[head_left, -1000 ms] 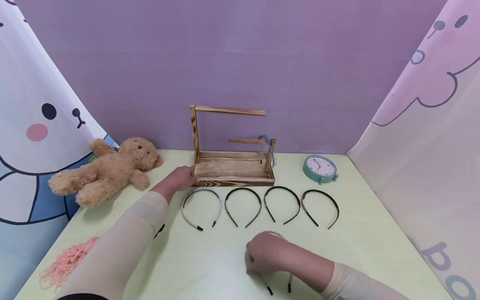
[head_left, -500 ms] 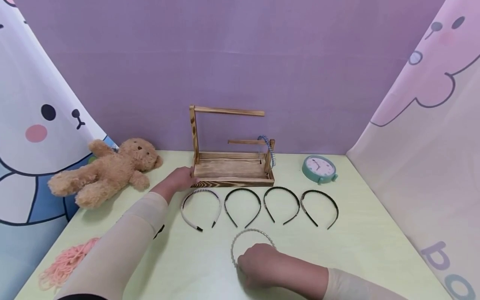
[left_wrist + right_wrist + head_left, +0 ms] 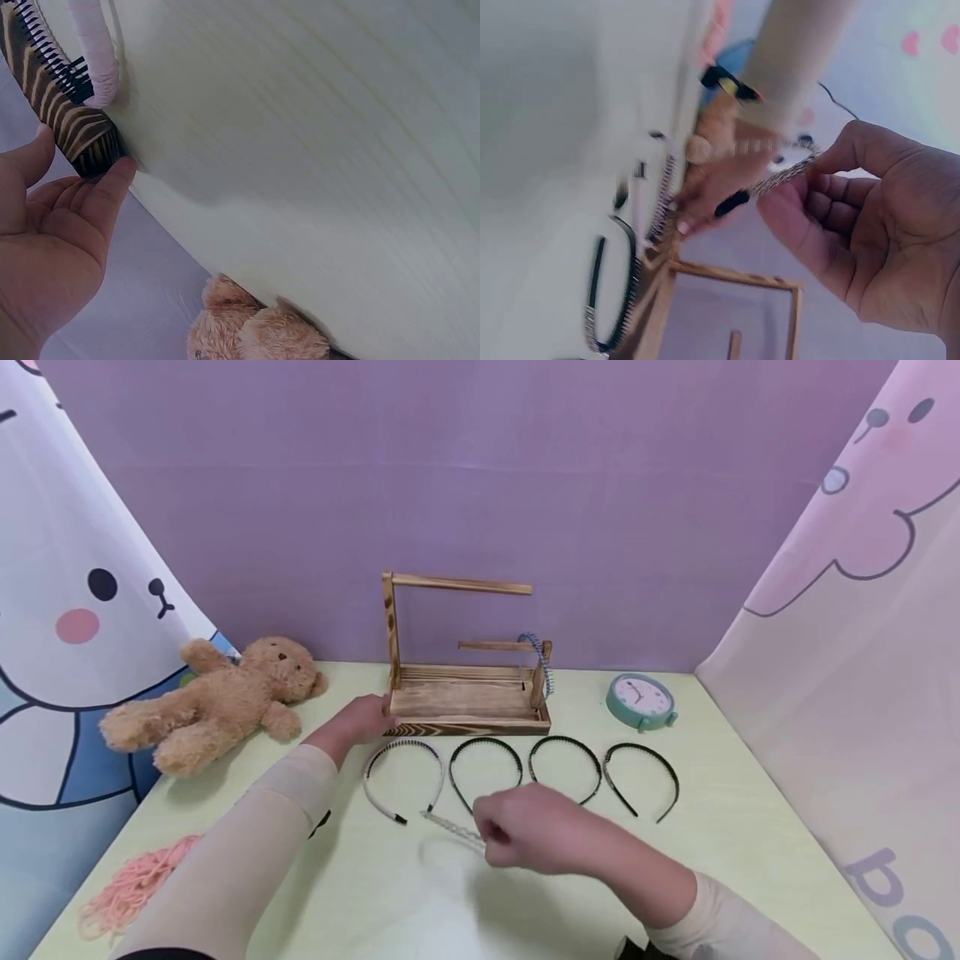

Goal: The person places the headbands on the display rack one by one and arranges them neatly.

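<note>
So, pale headband [image 3: 784, 176] in right hand [image 3: 528, 831]

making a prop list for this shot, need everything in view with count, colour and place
wooden rack: 1, brown, back centre
blue headband: 1, blue, on rack's short bar
pale headband: 1, pinkish white, leftmost before rack
black headbands: 3, mostly black, right of pale one
silvery headband: 1, silver-white, front centre, held
teddy bear: 1, tan, back left
clock: 1, green, right of rack
yarn: 1 bundle, pink, front left
table: 1, pale yellow-green, beneath
backdrop: 1, purple, behind
printed cloths: 2, multicoloured, either side
black bits: several, black, by forearms, unclear
left hand: 1, cream-sleeved, gripping rack's left end
right hand: 1, cream-sleeved, holding silvery headband
</note>
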